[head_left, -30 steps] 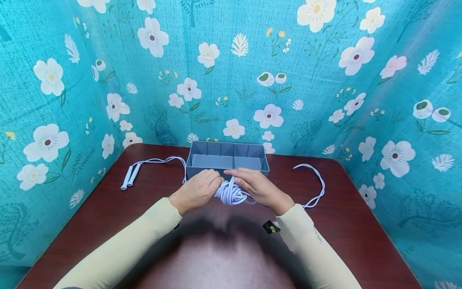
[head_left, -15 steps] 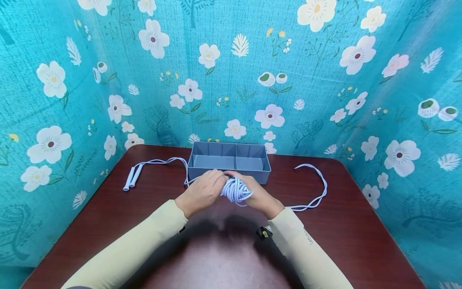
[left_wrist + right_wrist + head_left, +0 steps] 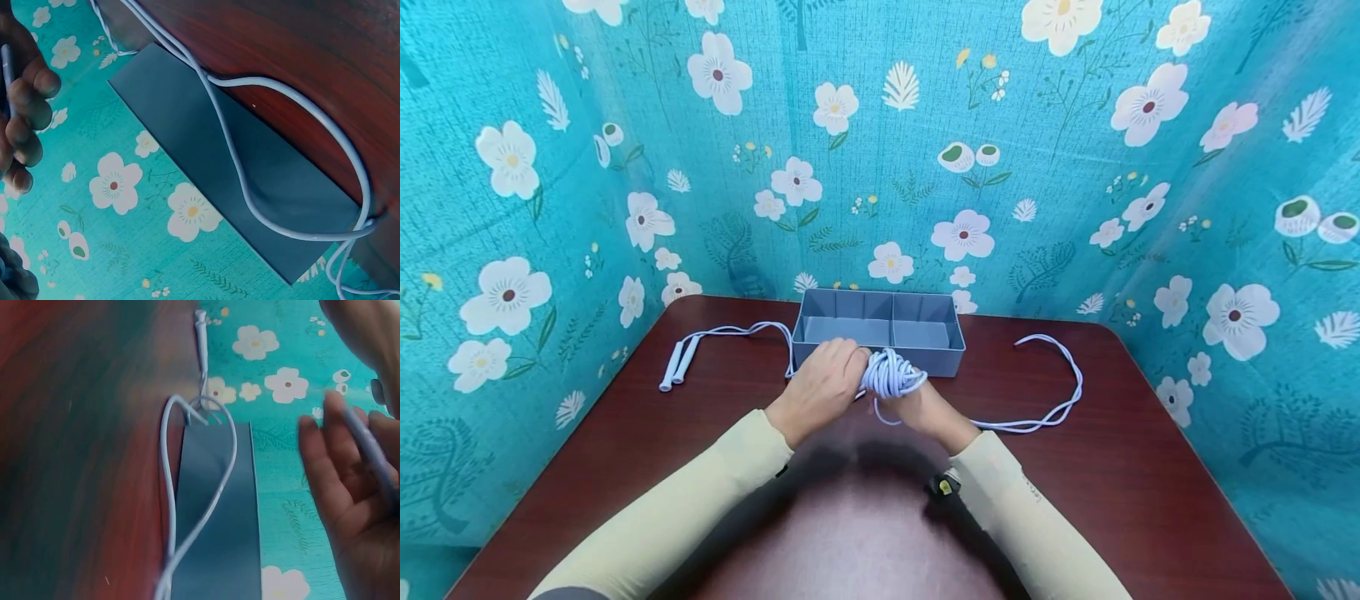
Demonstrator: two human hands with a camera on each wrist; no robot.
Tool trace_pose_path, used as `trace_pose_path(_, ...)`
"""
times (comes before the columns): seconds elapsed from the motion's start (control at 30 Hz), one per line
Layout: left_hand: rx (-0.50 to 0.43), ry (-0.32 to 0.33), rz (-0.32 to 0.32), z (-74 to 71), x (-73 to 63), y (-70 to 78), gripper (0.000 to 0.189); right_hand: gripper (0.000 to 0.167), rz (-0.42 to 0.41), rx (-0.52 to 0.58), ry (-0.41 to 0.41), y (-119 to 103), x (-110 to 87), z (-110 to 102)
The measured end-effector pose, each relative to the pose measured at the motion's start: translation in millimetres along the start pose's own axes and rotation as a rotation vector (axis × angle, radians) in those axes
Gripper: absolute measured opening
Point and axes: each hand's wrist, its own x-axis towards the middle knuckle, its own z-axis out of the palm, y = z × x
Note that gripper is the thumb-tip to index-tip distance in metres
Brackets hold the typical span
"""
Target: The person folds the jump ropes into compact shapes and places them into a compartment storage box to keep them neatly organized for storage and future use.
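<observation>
A pale lilac jump rope is wound into a ball between my hands in the head view. My left hand grips the ball's left side. My right hand is under and behind the ball, its fingers mostly hidden there. In the right wrist view, a blurred rope strand crosses the right hand's bent fingers. A loose loop hangs below the ball. Two white handles lie at the table's left, joined by rope. More rope trails across the table on the right.
A grey-blue two-compartment box stands behind the hands on the dark red table. Rope passes near its front, as the left wrist view shows. A teal floral curtain surrounds the table's back and sides.
My right hand has moved from the ball's upper right to under and behind it. The left hand keeps its grip and rises slightly. A loose loop now hangs below the ball.
</observation>
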Motion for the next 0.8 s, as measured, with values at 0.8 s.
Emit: trace_pose_path(0.8, 0.289, -0.042, -0.315, -3.2, 5.3, -12.3, 0.013, 0.047, 0.289, 0.456, 0.518, 0, 1.1, 40)
